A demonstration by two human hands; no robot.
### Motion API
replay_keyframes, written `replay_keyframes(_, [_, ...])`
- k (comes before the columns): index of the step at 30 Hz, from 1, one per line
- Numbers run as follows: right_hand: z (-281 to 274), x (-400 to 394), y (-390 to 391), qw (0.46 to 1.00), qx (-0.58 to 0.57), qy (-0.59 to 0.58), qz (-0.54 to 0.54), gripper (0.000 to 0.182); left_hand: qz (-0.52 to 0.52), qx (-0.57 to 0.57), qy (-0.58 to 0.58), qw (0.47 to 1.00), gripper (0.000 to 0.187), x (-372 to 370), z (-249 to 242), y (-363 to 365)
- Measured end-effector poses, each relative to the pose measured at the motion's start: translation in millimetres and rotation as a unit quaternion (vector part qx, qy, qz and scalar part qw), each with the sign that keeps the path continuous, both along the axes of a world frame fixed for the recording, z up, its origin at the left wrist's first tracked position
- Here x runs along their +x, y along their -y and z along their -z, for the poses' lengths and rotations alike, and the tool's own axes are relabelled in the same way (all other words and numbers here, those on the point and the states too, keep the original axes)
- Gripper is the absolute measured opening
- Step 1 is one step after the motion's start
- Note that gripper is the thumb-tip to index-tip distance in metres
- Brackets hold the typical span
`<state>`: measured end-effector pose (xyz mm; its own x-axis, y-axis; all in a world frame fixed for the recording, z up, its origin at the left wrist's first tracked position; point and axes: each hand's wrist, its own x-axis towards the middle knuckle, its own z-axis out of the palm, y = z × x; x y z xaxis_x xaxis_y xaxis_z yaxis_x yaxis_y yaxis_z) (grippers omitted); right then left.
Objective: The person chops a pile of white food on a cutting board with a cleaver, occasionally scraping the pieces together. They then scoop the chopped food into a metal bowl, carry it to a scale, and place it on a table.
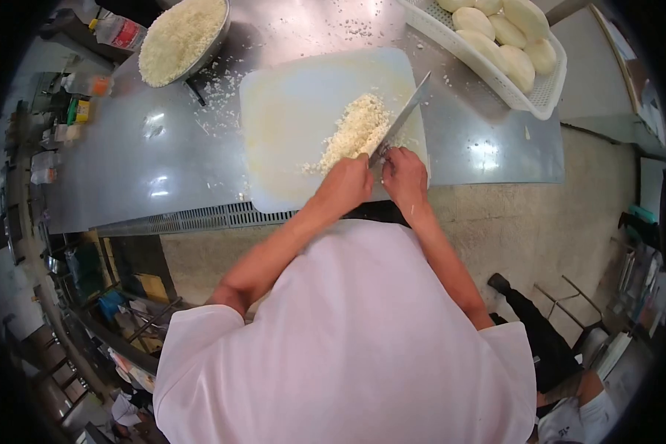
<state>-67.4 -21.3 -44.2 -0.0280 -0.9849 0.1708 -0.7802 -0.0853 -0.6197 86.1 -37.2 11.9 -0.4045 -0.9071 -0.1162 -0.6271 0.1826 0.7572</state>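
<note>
- Head camera, looking down over a white-shirted person's arms: both bare hands meet at the near end of a knife above a pale cutting board.
- The knife's broad blade slants away from the person, its tip toward the board's far right corner; its handle is hidden by the hands.
- The left hand has its fingers curled, thumb side against the near end of the blade; whether they grasp the handle cannot be told.
- The right hand is just beside it, fingertips bunched close to the blade's right side; whether they pinch anything cannot be told.
- A heap of finely chopped, cream-coloured food lies on the board, immediately left of the blade, with loose crumbs toward the left hand.
- The board lies on a shiny metal table scattered with white bits.
- Beyond the board to the left, a bowl is heaped with similar chopped food, near a red-labelled bottle.
- At far right, a white basket holds smooth, pale, rounded vegetables.
- At lower right, another person's dark-trousered leg extends across the floor.
</note>
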Motion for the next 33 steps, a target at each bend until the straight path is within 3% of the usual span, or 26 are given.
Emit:
replay_keyframes(4, [-10.9,-8.5,1.7,0.999,0.000,0.045,0.004,0.010,-0.005,0.046,0.038,0.998,0.013,0.7,-15.6,-5.7])
replay_keyframes(8, [-10.9,-12.8,-0.9,0.990,-0.011,0.140,0.007,0.016,-0.004,-0.009,-0.008,1.000,0.012,-0.9,1.7,0.0])
replay_keyframes(12, [-12.7,-18.4,-3.7,0.992,-0.038,0.122,-0.013,0.019,0.005,-0.001,0.060,0.998,0.013,14.4,-12.3,-6.2])
replay_keyframes(16, [-2.1,-22.4,-11.6,0.994,-0.039,0.101,0.002,0.020,-0.025,0.001,0.023,0.999,0.013,21.2,-10.8,-0.9])
replay_keyframes(18, [-1.1,-22.9,-15.2,0.995,-0.034,0.097,0.001,0.019,-0.025,0.022,0.063,0.997,0.013,25.4,-27.1,-3.9])
replay_keyframes(21, [5.8,-17.7,-11.8,0.994,0.022,0.106,0.017,0.016,-0.029,-0.034,0.089,0.995,0.009,29.7,-6.9,-3.8])
replay_keyframes(23, [10.1,-9.3,-4.6,0.996,-0.029,0.082,-0.002,0.012,-0.030,-0.020,0.091,0.995,0.009,34.1,-14.4,-1.5])
replay_keyframes(29, [2.9,5.6,9.9,0.996,-0.009,0.082,-0.017,0.012,-0.050,-0.014,0.083,0.995,0.008,39.5,-11.9,2.5])
replay_keyframes(33, [-4.5,2.0,8.4,0.995,-0.041,0.092,-0.026,0.015,-0.047,0.025,0.077,0.996,0.006,38.1,-37.9,-4.4])
